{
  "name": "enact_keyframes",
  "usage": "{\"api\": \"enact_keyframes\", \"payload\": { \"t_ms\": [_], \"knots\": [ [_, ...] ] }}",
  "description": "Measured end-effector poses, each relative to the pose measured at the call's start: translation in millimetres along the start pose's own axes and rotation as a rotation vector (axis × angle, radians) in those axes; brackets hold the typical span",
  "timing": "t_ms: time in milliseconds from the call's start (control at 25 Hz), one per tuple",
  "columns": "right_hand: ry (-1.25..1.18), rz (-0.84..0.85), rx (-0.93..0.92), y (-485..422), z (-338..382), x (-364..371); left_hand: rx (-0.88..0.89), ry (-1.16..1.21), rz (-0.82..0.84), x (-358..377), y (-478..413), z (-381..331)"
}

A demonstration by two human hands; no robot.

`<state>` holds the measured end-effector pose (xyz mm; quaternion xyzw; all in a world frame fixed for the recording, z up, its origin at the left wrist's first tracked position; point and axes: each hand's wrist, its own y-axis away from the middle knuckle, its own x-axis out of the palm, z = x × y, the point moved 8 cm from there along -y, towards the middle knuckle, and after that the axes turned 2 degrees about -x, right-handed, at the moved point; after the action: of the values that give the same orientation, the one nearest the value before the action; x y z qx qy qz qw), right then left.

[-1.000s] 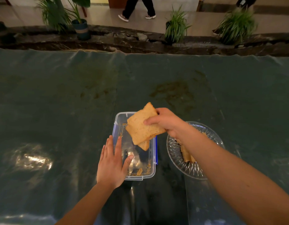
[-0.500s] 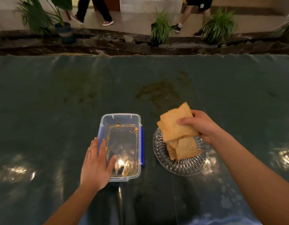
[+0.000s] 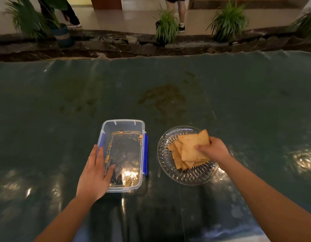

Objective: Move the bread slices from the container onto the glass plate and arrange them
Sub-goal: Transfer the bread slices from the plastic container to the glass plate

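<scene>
Right now the right hand [image 3: 213, 148] pinches the top bread slice [image 3: 193, 145], thumb on its upper face and fingers curled at its 3 o'clock edge. That slice lies on the stack of bread slices [image 3: 180, 160] on the glass plate [image 3: 186, 177]. Stack is fanned out: lower slices poke out toward 8 o'clock from under the top one. Cannot tell the exact slice count.

Glass plate is round, clear, with a cut pattern, and sits on the dark green table cover [image 3: 238, 102] at 3 o'clock of the container [image 3: 123, 154], near it but not touching.

Container is a clear plastic rectangular box with blue clip latches [image 3: 145, 154] on its long sides, no lid on. No slices inside, only crumbs [image 3: 107, 158] along the floor edges and at the near end.

Left hand [image 3: 95, 173] is open and flat, fingers together, resting palm down on the container's rim at its 7 o'clock corner; thumb reaches over the rim into the box. Grips nothing.

Brownish stain [image 3: 161, 98] on the cover at 12 o'clock of the plate. Glare spots on the cover at 3 and 9 o'clock. Beyond the far edge: potted plants [image 3: 166, 27] on a rocky ledge, and legs of two people [image 3: 179, 13] on the tiled floor.
</scene>
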<state>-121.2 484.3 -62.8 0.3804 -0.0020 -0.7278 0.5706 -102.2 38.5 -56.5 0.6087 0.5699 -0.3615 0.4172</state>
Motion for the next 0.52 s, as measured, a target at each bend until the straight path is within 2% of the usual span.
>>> {"api": "enact_keyframes", "payload": {
  "t_ms": [80, 200, 520],
  "knots": [
    [0.080, -0.011, 0.005, 0, 1, 3, -0.035, 0.029, -0.014, -3, -1, 3],
    [0.009, -0.012, 0.022, 0, -3, 9, -0.104, 0.068, -0.039, -9, -4, 10],
    [0.002, -0.024, 0.003, 0, 0, 18, -0.142, 0.143, -0.184, -28, -4, 23]
  ]
}}
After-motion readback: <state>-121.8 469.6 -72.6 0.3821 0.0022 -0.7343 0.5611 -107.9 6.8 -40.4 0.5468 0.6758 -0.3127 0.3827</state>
